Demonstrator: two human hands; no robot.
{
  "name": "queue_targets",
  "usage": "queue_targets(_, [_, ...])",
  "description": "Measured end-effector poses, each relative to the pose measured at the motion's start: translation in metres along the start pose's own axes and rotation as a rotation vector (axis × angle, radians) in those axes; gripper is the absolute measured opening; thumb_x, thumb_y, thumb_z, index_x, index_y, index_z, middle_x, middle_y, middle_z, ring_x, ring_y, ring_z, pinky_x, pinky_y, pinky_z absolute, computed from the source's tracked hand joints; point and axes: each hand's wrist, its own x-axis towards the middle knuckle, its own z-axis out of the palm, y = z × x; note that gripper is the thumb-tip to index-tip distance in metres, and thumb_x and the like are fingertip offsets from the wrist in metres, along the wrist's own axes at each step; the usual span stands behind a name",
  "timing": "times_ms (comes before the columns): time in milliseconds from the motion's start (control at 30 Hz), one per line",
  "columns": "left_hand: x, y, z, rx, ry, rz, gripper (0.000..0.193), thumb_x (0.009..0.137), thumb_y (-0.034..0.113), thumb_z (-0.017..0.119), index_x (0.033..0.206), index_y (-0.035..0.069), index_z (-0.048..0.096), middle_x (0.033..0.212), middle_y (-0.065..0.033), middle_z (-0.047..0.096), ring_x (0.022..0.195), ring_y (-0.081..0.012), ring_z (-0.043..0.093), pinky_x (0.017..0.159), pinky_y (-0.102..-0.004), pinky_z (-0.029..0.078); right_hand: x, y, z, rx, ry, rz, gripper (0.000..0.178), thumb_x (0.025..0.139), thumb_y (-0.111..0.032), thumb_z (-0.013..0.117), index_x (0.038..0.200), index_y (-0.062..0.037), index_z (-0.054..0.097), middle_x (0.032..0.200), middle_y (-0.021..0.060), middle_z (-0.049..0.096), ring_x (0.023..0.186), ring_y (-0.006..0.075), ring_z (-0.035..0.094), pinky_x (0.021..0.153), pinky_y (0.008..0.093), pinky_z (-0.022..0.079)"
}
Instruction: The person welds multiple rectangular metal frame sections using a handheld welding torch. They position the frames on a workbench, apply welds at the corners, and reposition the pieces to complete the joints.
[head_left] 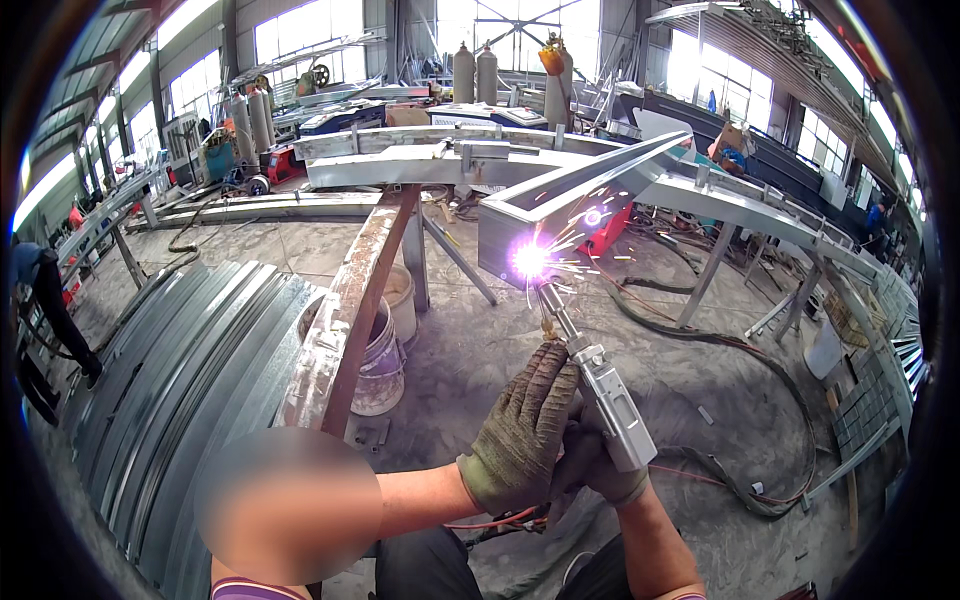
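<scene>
A silver welding gun [612, 402] points up and forward, its nozzle against the lower corner of a grey metal box section [507, 240]. A bright violet-white arc [530, 260] burns there and throws sparks to the right. My right hand [605, 470], in a dark glove, is closed round the gun's rear underside; most of its fingers are hidden. My left hand [520, 430], in a green-grey work glove, presses its fingers together against the gun's left side, just below the brass-coloured wire tip [548, 328]. The glare hides the weld spot itself.
A rusty steel beam [350, 290] runs along my left, beside buckets [378, 370] and stacked metal strips [190, 390]. A curved metal frame [740, 205] on legs spans ahead. Hoses [740, 345] loop over the floor at right. Another person [55, 310] stands far left.
</scene>
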Motion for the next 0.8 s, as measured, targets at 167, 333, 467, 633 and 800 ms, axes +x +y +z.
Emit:
queue_targets(167, [-0.003,-0.001,-0.002,0.019,-0.009,-0.018,0.089,0.102,0.033,0.078,0.165,-0.015,0.035,0.169,-0.0451,0.036,0.156,-0.0629,0.041,0.13,-0.0645,0.035,0.002,0.002,0.006,-0.029,0.01,-0.036,0.039,0.087,-0.004,0.092,0.122,-0.0028,0.075,0.106,0.0066,0.078,0.094,0.0169,0.076,0.081,0.0368,0.064])
queue_targets(333, [0.002,0.001,-0.001,-0.019,0.012,-0.005,0.088,0.102,0.033,0.077,0.164,-0.014,0.036,0.168,-0.0447,0.037,0.156,-0.0623,0.041,0.13,-0.0644,0.036,0.002,0.013,-0.003,-0.113,-0.012,-0.069,0.035,0.091,-0.008,0.09,0.121,-0.0012,0.074,0.106,0.0066,0.078,0.093,0.0163,0.076,0.08,0.0355,0.063])
queue_targets(467, [-0.001,0.001,0.001,-0.003,-0.003,-0.019,0.089,0.102,0.033,0.078,0.164,-0.014,0.036,0.169,-0.0446,0.035,0.157,-0.0618,0.04,0.13,-0.0648,0.035,0.0,0.022,-0.011,0.007,-0.066,0.062,0.032,0.094,-0.009,0.087,0.122,-0.0007,0.074,0.106,0.0063,0.078,0.094,0.0158,0.076,0.081,0.035,0.063])
queue_targets(633, [-0.004,-0.002,0.001,0.014,0.011,-0.002,0.089,0.102,0.035,0.077,0.164,-0.014,0.037,0.169,-0.0446,0.036,0.156,-0.0616,0.041,0.131,-0.065,0.034,0.004,0.015,-0.006,0.08,-0.091,0.069,0.032,0.097,-0.006,0.085,0.126,0.0007,0.072,0.105,0.0065,0.078,0.093,0.0144,0.075,0.078,0.0344,0.063])
queue_targets(800, [0.0,0.0,0.0,0.052,0.049,0.019,0.085,0.097,0.027,0.082,0.162,-0.012,0.044,0.163,-0.0367,0.049,0.152,-0.0549,0.051,0.127,-0.0594,0.042,-0.003,0.009,-0.002,0.041,-0.055,0.174,0.04,0.093,0.0,0.085,0.131,-0.0014,0.073,0.102,0.0066,0.08,0.09,0.0134,0.076,0.076,0.0334,0.064])
